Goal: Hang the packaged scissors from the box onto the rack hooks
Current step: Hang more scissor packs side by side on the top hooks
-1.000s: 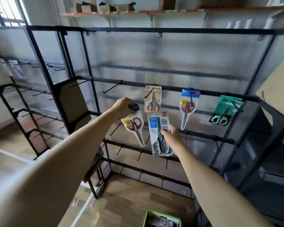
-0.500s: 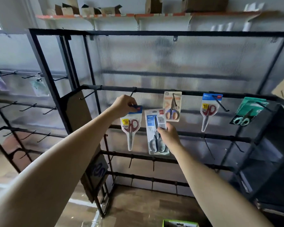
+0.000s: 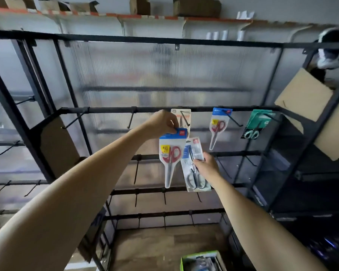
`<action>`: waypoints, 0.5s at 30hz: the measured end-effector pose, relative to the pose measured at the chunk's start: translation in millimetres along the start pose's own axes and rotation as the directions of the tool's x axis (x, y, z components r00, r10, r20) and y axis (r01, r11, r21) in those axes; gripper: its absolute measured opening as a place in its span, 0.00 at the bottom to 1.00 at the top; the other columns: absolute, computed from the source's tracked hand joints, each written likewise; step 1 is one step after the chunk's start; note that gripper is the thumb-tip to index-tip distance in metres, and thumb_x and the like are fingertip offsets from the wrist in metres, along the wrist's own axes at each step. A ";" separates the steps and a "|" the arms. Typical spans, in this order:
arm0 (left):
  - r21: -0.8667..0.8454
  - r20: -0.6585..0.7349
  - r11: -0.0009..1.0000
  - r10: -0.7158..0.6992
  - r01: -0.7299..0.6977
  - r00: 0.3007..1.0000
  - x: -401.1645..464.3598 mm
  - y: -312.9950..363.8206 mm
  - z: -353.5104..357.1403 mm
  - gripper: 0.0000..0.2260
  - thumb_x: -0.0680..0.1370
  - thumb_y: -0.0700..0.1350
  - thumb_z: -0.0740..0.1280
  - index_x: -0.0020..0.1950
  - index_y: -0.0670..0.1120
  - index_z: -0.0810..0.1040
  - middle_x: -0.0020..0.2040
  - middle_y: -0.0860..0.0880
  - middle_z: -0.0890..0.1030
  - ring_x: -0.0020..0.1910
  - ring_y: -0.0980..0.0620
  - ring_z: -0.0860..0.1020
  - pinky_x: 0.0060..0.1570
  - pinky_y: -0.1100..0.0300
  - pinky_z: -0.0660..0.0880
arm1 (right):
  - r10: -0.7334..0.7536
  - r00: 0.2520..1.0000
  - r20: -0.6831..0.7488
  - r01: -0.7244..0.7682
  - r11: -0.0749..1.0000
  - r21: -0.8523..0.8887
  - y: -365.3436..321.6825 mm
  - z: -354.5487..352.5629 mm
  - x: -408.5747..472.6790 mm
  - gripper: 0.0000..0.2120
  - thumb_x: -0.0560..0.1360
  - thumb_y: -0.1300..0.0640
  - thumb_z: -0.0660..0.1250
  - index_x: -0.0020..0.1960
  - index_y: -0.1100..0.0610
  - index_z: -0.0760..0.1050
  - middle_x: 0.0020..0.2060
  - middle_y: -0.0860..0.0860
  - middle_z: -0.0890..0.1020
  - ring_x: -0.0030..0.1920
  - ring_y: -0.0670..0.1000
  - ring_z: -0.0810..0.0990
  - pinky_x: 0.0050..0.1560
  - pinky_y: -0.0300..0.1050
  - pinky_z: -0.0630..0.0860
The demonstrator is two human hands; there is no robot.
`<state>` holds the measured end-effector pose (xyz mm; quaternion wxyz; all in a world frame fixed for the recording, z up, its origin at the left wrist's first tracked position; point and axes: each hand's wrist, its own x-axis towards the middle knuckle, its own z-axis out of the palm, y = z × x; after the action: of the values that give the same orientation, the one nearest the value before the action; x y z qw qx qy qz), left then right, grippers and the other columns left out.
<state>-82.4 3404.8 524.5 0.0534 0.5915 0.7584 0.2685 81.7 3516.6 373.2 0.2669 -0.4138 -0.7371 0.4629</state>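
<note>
1. Background: a black wire rack [image 3: 164,110] with frosted panels behind; cardboard boxes sit on a high shelf [image 3: 125,16].
2. Already hung on the top rail: an orange-carded pack [image 3: 181,114], a blue-carded pack [image 3: 218,126] and a green pack [image 3: 257,124].
3. The left hand [image 3: 161,123] pinches the header of a red-handled scissors pack [image 3: 171,155], held just below the rail.
4. The right hand [image 3: 206,166] grips a black-handled scissors pack [image 3: 194,169], lower and tilted.
5. The supply box [image 3: 202,261] stands on the floor.
6. Advice: align the header hole with the free hook [image 3: 131,120], though the hole itself appears hidden by the fingers; slide fully back before releasing.
</note>
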 end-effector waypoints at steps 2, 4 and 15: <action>0.014 -0.026 0.999 0.050 -0.050 0.998 9.8 17.2 10.9 0.03 0.75 0.39 0.71 0.48 0.45 0.81 0.47 0.51 0.81 0.47 0.54 0.79 0.41 0.70 0.74 | 0.030 0.998 -0.063 -0.032 0.999 -0.027 11.9 -20.4 0.9 0.03 0.76 0.59 0.63 0.48 0.55 0.75 0.40 0.53 0.81 0.39 0.52 0.78 0.35 0.43 0.71; 0.016 -0.024 0.996 0.089 -0.088 0.996 21.3 33.9 23.2 0.04 0.75 0.38 0.71 0.49 0.44 0.81 0.48 0.51 0.80 0.46 0.55 0.78 0.39 0.74 0.72 | 0.067 0.990 -0.125 -0.069 0.998 -0.011 24.1 -39.9 3.4 0.05 0.74 0.57 0.64 0.49 0.54 0.76 0.41 0.55 0.82 0.41 0.54 0.80 0.40 0.47 0.77; 0.067 -0.045 0.991 0.116 -0.113 0.992 89.4 125.7 101.1 0.06 0.76 0.37 0.69 0.52 0.42 0.81 0.50 0.47 0.80 0.47 0.50 0.77 0.48 0.59 0.74 | 0.060 0.986 -0.154 -0.069 0.996 -0.057 77.8 -147.3 20.9 0.08 0.75 0.58 0.63 0.52 0.56 0.77 0.43 0.56 0.82 0.40 0.56 0.80 0.37 0.43 0.71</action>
<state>40.7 3542.0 518.9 0.0004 0.6288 0.7326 0.2608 213.6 3620.3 366.3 0.2942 -0.4798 -0.7148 0.4151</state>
